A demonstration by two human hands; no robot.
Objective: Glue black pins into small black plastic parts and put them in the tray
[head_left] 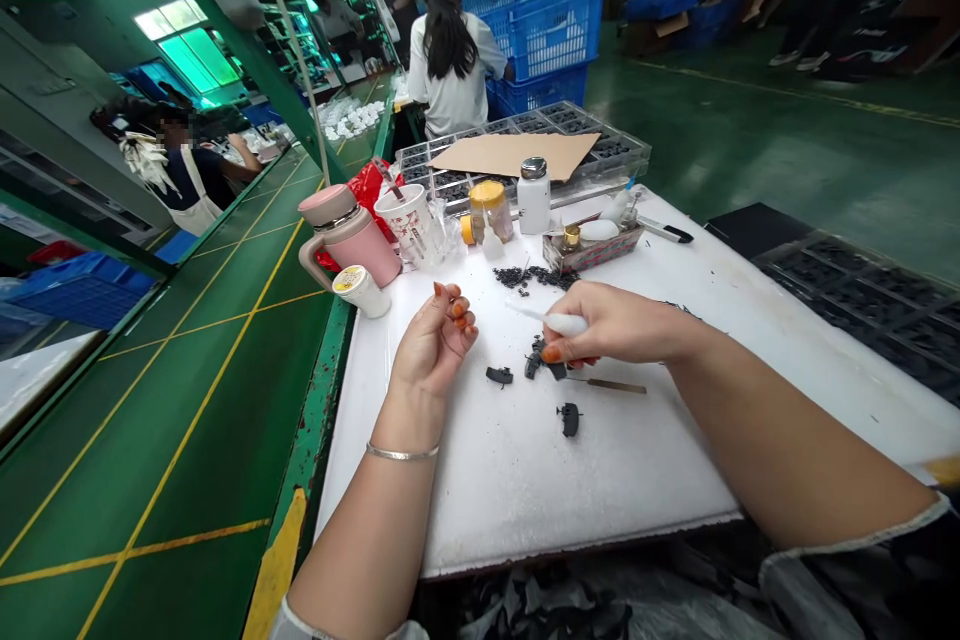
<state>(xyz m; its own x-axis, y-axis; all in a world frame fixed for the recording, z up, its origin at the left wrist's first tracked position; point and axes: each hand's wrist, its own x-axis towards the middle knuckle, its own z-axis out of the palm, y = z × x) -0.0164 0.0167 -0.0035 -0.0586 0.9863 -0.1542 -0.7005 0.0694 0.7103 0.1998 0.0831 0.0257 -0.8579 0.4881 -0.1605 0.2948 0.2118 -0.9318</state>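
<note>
**Small Work, Close Up**

From the head view, two bare hands work over a white board (480, 510). The right hand (619, 325) has its fingers and thumb pressed together on a white squeeze bottle (566, 323) with a thin spout. The bottle looks light and soft, so the fat part is the best place to hold it. The left hand (435, 340) lies near the middle of the board with its fingers curled in and close together. I cannot tell if it holds anything.

Three small black parts lie on the board. One (541, 360) is right under the right fingertips, but I cannot tell if they touch. Another (499, 376) is just beside the left hand, and the last (570, 418) is a bit closer to the front edge of the board. They look light, stiff and easy to nudge, so the sides may be the best place to pinch them. A heap of tiny black bits (536, 277) lies farther back on the board, well apart from the fingers. A thin metal tool (607, 385) lies flat just beside the right hand.
</note>
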